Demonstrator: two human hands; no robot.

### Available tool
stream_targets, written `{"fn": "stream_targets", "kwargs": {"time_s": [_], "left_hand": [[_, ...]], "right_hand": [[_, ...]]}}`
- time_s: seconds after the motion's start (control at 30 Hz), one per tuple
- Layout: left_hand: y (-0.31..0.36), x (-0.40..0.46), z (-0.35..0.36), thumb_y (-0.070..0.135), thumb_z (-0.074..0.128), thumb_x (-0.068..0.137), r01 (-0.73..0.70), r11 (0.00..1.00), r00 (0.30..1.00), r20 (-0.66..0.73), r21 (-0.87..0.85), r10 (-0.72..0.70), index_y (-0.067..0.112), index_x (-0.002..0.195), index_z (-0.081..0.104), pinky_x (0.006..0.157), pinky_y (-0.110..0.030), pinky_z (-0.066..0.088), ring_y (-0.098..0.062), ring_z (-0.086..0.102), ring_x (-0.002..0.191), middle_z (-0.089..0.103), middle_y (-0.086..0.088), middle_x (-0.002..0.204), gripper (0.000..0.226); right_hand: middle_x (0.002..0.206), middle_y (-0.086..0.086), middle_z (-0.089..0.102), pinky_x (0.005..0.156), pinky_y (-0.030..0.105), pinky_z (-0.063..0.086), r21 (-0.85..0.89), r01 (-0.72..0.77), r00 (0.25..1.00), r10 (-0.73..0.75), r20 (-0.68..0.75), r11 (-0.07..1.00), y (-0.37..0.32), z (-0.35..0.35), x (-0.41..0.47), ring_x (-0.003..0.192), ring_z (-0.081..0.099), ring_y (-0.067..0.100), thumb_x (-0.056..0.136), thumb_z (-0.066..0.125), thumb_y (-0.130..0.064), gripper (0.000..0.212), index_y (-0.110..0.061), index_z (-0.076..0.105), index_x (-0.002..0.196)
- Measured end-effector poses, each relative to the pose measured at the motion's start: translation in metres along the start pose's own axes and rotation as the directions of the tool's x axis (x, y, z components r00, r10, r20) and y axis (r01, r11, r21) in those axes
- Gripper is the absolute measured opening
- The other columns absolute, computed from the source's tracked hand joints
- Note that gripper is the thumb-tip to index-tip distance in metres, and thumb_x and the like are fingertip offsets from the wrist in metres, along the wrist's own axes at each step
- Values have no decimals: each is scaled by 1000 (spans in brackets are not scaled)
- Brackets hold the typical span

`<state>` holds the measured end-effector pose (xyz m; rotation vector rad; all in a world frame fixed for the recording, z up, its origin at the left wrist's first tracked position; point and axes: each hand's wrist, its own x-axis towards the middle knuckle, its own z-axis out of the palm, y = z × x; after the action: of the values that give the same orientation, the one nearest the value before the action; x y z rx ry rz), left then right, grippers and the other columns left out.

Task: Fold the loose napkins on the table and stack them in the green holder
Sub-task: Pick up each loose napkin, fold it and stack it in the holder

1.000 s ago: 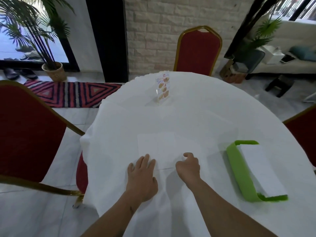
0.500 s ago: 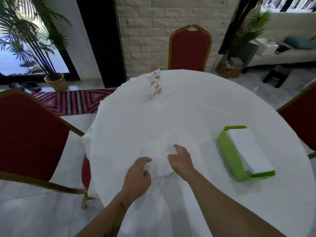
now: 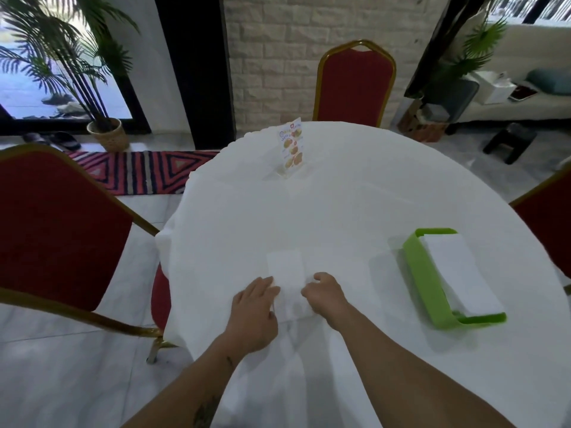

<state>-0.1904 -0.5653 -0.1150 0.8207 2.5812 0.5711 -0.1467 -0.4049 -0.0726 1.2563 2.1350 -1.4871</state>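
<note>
Napkin: a white napkin (image 3: 285, 274) is lying as a narrow folded strip on the white tablecloth, near the table's near edge and directly in front of the person, its long side running away from the viewer.
Left hand: the left hand (image 3: 255, 310) is lying flat on the napkin's near left corner, fingers straight and close together, pressing down on the paper.
Right hand: the right hand (image 3: 324, 295) is sitting at the napkin's near right edge with its fingers curled under; it is touching the paper, but whether it is pinching the edge cannot be told.
Hands together: the two hands are sitting close on either side of the strip, not touching each other.
Green holder: the green holder (image 3: 415, 270) is lying to the right of the napkin, well apart from it, with its raised green wall facing the hands.
Stack: a pile of white folded napkins (image 3: 457, 273) is already resting inside the holder, filling most of it.
Table: the round table (image 3: 355, 205) is wearing a white cloth that is hanging over the near and left edges.
Menu card: a small upright menu card (image 3: 292, 148) with food pictures is standing at the far side of the table.
Chairs: a red chair with a gold frame (image 3: 355, 78) is standing behind the far edge, another (image 3: 58, 223) is standing at the left, and a third is showing at the right edge.
Floor: a striped rug (image 3: 139, 171) is lying beyond the left chair, near a potted palm (image 3: 77, 63).
</note>
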Motion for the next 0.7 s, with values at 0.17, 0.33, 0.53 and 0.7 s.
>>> {"fn": "stream_targets", "kwargs": {"time_s": [0.17, 0.33, 0.53, 0.7], "left_hand": [[-6, -2, 0, 15, 41, 89, -48, 997, 999, 26, 56, 46, 27, 148, 26, 118, -35, 5, -13, 3, 148, 12, 8, 161, 62], [-6, -1, -2, 13, 40, 89, -29, 1000, 999, 13, -10, 29, 28, 147, 29, 119, -35, 9, -11, 7, 148, 17, 10, 159, 61], [17, 15, -6, 8, 48, 85, 90, 940, 979, -145, -328, -144, 27, 136, 46, 115, -34, 28, -15, 38, 135, 46, 7, 144, 55], [78, 34, -19, 5, 48, 87, 54, 877, 954, -235, -478, -187, 23, 132, 51, 106, -24, 32, -12, 45, 126, 51, 7, 135, 48]], "right_hand": [[79, 5, 56, 65, 32, 41, 73, -14, 1000, 12, 26, 997, -6, 9, 12, 71, 52, 21, 77, 55, -10, 8, -5, 61, 78], [77, 5, 58, 60, 30, 41, 72, 39, 999, -39, -12, 997, -10, 12, 18, 67, 52, 19, 77, 54, -10, 7, -8, 61, 77], [69, 0, 63, 53, 26, 40, 10, 201, 977, -200, -77, 979, -19, -19, 7, 59, 52, 13, 81, 52, -6, 14, -8, 65, 76], [74, 3, 71, 57, 25, 45, -12, 363, 920, -361, -152, 932, -18, -86, -2, 61, 56, 11, 85, 58, -12, 15, -13, 71, 77]]}}
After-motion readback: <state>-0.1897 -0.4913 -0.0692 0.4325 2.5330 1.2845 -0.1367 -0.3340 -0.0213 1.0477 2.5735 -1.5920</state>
